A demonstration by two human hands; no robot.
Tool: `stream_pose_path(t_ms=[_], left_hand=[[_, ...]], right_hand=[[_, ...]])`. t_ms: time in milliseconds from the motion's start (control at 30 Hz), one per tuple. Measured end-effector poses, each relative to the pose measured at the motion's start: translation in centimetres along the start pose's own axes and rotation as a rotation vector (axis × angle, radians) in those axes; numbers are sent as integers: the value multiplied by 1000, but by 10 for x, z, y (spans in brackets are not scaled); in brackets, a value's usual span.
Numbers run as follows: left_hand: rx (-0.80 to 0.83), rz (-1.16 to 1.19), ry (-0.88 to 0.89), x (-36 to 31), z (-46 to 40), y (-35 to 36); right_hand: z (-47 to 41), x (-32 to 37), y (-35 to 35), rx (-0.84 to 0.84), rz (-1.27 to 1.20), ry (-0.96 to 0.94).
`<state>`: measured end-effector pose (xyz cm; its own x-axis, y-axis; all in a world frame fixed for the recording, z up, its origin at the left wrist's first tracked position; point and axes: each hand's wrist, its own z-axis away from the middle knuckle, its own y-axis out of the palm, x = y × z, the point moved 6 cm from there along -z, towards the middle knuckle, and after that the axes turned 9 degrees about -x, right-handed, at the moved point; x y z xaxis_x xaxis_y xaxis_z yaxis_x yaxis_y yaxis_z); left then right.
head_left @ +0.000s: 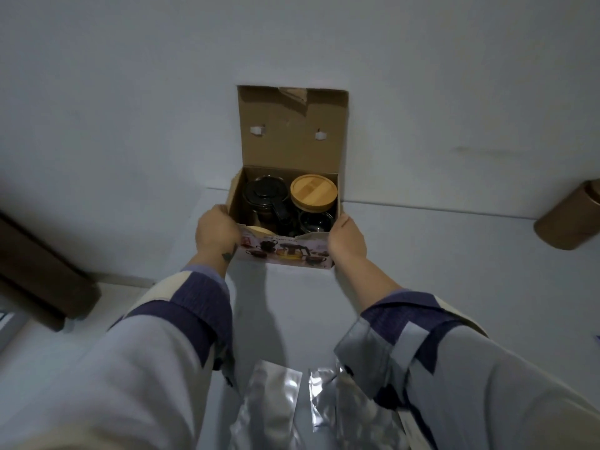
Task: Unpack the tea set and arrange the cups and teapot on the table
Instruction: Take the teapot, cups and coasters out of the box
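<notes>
Open box btwn L hand, R hand, both gripping.

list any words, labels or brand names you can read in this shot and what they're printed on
None can be read.
Front panel of the cardboard box: a short line of print sits above the pictures of teapots and cups, too small and blurred to read.
Silver foil packets near the bottom edge: no print visible.
Bamboo lid inside the box: plain, no marking.
</notes>
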<state>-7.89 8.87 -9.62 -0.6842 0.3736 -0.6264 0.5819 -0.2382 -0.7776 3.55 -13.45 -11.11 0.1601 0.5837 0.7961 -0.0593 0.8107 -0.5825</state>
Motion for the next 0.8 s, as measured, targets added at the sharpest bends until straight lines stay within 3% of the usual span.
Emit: stream_pose_path(t_ms=[67,200,333,433,567,800], left_hand=[[18,-98,23,-4,7,5],[118,89,9,-7,18,20],[121,-13,47,-2,12,22],[92,-9,37,0,11,24],[62,5,30,0,8,26],[28,19,48,0,3,28]], right_hand=[[1,0,1,-16,20,-13],[-5,9,-1,-55,48,-81],[-18,46,-14,-114,227,-411],[-31,70,-2,-11,379,-565],[-46,75,17,129,588,-553],[-54,80,26,13,695,-634]])
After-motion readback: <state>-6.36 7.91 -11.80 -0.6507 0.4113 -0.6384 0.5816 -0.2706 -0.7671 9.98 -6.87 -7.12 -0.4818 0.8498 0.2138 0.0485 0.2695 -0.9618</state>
